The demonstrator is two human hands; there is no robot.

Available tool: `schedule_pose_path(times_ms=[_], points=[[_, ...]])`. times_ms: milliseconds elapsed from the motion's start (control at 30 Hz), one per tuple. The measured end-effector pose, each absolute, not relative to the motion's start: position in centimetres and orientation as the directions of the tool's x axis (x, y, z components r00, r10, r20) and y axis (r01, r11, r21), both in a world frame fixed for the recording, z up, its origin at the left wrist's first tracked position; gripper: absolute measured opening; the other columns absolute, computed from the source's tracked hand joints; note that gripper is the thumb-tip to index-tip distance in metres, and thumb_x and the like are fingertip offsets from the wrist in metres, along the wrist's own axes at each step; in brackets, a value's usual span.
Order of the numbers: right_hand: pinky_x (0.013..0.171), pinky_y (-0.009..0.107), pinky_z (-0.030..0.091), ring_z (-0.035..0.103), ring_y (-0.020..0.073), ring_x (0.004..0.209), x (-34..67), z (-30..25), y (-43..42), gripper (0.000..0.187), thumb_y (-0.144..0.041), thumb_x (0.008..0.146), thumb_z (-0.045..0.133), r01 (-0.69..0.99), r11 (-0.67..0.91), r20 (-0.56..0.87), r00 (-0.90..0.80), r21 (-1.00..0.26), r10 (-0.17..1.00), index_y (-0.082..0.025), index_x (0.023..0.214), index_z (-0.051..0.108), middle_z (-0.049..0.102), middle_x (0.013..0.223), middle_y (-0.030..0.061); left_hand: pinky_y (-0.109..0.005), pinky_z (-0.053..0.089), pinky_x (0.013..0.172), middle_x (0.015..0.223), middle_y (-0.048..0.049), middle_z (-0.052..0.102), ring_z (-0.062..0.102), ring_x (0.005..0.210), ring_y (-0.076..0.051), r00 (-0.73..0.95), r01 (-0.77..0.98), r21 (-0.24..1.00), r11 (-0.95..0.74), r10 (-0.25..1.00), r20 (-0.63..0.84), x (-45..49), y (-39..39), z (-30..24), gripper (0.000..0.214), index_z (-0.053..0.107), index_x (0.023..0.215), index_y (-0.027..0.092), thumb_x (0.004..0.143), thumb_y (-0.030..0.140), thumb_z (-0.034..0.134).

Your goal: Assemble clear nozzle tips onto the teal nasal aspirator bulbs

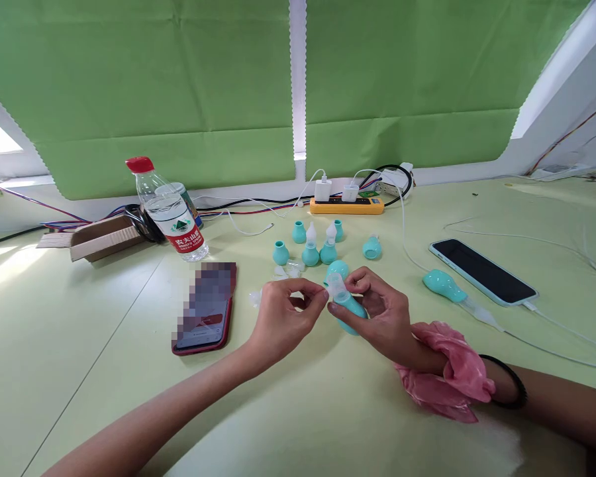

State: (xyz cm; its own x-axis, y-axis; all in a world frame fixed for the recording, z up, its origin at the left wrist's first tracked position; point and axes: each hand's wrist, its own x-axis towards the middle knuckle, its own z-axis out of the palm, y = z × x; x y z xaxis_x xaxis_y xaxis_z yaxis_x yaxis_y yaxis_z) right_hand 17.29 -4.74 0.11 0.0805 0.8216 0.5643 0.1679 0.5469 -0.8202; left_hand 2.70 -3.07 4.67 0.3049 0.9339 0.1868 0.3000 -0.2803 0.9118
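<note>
Holding water (165, 211), a bottle (181, 228) stands; right grip (388, 318) clasps teal bulb (353, 305), left grip (287, 315) seemingly pinched together.

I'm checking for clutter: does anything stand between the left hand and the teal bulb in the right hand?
Nothing visible: the left hand is close beside the clear tip on the teal bulb.

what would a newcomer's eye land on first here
Probably the broad green blinds across the top, then the bright pink scrunchie around the right wrist. At the centre, the right hand holds a teal bulb with a translucent tip, the left hand close against that tip. To the left, a red-capped water bottle also stands out.
</note>
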Motion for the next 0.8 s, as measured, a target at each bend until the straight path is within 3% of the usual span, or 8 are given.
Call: schedule_pose_path(times_ms=[267,433,600,800], points=[[0.054,0.024,0.044,0.048,0.0135,0.072,17.2,-0.2,-4.5,0.023,-0.016,0.063,0.066,0.228,0.567,0.596,0.083,-0.792,0.799,-0.02,0.068,0.044,0.045,0.077,0.0013,-0.019,0.043,0.046,0.05,0.0005,0.054,0.047,0.049,-0.008,0.238,0.314,0.889,-0.332,0.934,0.265,2.8,-2.9,4.0,0.01,0.059,0.054,0.012,0.062,0.015,0.054],[0.054,0.022,0.041,0.046,0.0126,0.071,17.6,-0.5,-3.7,0.023,-0.016,0.062,0.066,0.251,0.555,0.586,0.07,-0.793,0.807,-0.019,0.067,0.044,0.044,0.077,0.001,-0.017,0.041,0.042,0.051,0.0012,0.052,0.046,0.046,-0.006,0.244,0.294,0.922,-0.251,0.953,0.182,2.5,-1.8,3.5,0.01,0.059,0.055,0.011,0.062,0.017,0.056],[0.057,0.022,0.04,0.044,0.0107,0.067,17.7,-0.3,-3.3,0.025,-0.02,0.064,0.066,0.135,0.493,0.504,0.065,-0.859,0.861,-0.019,0.063,0.041,0.042,0.074,-0.0009,-0.023,0.05,0.05,0.067,-0.0035,0.063,0.056,0.054,-0.011,0.349,0.108,0.992,-0.07,0.937,0.028,2.3,-1.0,3.0,0.025,0.066,0.08,0.011,0.06,0.027,0.066],[0.056,0.022,0.042,0.05,0.0108,0.066,17.9,-1.9,-2.3,0.028,-0.025,0.06,0.07,0.11,0.366,0.376,0.097,-0.924,0.922,-0.018,0.067,0.044,0.045,0.075,-0.001,-0.026,0.052,0.061,0.064,-0.0046,0.067,0.058,0.054,-0.011,0.278,0.001,0.997,0.077,0.958,-0.074,2.2,0.4,2.0,0.024,0.068,0.071,0.009,0.053,0.024,0.073]])
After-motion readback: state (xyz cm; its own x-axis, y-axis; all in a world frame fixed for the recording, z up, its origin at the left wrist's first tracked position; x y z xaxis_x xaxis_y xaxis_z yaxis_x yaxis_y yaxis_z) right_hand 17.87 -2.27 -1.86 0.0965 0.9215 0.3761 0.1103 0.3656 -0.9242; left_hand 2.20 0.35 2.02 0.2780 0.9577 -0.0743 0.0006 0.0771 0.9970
